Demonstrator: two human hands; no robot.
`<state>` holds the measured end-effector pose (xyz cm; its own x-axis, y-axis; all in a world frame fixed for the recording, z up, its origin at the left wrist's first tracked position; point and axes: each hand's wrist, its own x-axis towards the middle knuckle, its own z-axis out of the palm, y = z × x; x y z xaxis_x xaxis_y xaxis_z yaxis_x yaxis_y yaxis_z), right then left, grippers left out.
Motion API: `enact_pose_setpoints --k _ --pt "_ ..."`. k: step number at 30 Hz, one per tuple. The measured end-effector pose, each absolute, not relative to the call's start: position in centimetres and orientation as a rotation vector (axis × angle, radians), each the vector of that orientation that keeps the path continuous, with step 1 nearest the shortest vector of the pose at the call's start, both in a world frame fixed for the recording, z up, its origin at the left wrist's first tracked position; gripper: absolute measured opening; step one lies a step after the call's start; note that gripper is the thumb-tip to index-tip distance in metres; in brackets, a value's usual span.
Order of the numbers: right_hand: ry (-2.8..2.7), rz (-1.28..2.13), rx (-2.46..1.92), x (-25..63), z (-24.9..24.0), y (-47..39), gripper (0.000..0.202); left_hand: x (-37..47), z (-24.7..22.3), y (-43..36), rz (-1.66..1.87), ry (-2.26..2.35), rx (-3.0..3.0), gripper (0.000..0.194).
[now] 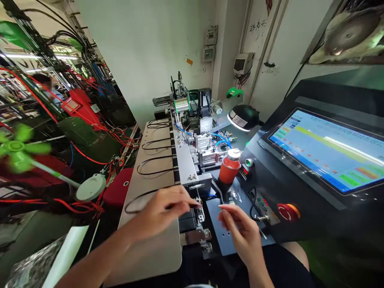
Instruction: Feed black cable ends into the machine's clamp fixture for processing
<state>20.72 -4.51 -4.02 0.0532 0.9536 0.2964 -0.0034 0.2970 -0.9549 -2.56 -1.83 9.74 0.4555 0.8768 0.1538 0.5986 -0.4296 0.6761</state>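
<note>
The small metal clamp (201,217) sits at the near end of the machine (184,160), beside the table (156,160). The left hand (168,210) reaches it, thumb and forefinger almost together; whether they grip a tiny part, one cannot tell. The right hand (244,236) is half curled over the plate (220,240), fingertips close together, and what it may hold is also unclear. If the clamp moves, it could pinch a fingertip. The left forearm (117,252) could drag the black cable (125,206), and a careless right hand could tip the red bottle (229,173).
</note>
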Motion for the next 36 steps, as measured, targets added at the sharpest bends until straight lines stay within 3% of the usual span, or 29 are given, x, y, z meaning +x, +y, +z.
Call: enact_pose_setpoints --k 7,17,23,29,32,36 --pt "-1.279 1.100 -0.970 19.2 -3.0 -4.3 0.018 2.3 3.6 -0.9 0.686 1.178 2.105 0.017" --pt "-1.729 1.136 -1.049 19.6 -3.1 -3.5 0.026 0.4 3.9 -0.5 0.224 1.117 2.443 0.015" --pt "-1.415 0.782 -1.013 17.9 -2.7 -3.5 0.022 1.9 3.8 -1.2 0.638 1.254 2.037 0.023" --pt "-1.284 0.407 -1.037 15.6 -3.2 -4.1 0.016 2.8 2.7 -2.2 0.749 1.279 1.838 0.028" --pt "-1.275 0.407 -1.048 15.5 -3.4 -3.9 0.017 2.7 2.8 -2.1 0.732 1.291 1.844 0.029" --pt "-1.319 0.663 -1.084 16.8 -3.8 -3.2 0.020 2.0 2.8 -1.0 0.658 1.424 2.025 0.029"
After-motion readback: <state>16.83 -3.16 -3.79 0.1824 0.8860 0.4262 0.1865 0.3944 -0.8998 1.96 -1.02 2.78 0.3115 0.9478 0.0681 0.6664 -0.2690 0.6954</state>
